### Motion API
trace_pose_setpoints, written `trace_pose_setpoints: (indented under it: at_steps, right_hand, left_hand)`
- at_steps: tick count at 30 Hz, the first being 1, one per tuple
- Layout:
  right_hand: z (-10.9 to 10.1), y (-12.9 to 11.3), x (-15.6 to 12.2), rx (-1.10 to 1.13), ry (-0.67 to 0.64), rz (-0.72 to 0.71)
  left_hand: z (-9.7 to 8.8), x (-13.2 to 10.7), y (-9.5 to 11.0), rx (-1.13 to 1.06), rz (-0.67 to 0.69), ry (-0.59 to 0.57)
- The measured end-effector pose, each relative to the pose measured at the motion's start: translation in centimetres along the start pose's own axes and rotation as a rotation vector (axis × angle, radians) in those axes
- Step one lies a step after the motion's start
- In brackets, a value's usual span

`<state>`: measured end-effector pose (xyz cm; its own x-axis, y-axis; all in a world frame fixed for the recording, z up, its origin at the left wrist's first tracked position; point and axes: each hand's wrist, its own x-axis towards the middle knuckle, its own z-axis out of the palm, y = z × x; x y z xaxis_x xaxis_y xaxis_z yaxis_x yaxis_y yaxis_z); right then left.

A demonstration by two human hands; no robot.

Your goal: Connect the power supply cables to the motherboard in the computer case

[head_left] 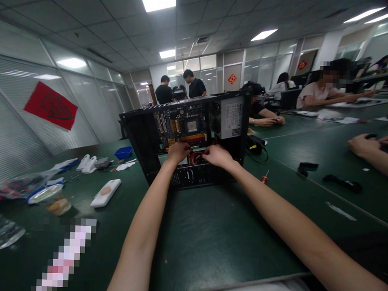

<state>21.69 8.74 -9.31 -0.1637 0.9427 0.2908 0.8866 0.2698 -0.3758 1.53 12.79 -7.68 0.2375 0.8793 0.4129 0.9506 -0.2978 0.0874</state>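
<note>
A bundle of red and black cables [196, 157] lay between the left hand [180, 152] and right hand [218, 155], fingers curled half-closed around its sides, actual grip unclear, inside an open desktop computer case [139, 145] on the green tabletop [210, 235].

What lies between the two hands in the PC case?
A bundle of red and dark cables lies between the left hand and right hand inside the open case, in the head view. Whether either grips it is unclear.
</note>
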Motion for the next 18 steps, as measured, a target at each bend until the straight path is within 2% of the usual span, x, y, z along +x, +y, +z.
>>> trace_pose_setpoints:
  at_steps: [18]
  right_hand:
    - [0.2, 0.31, 0.33, 0.019, -0.001, -0.062]
  left_hand:
    - [-0.04, 0.46, 0.52, 0.264, 0.104, -0.05]
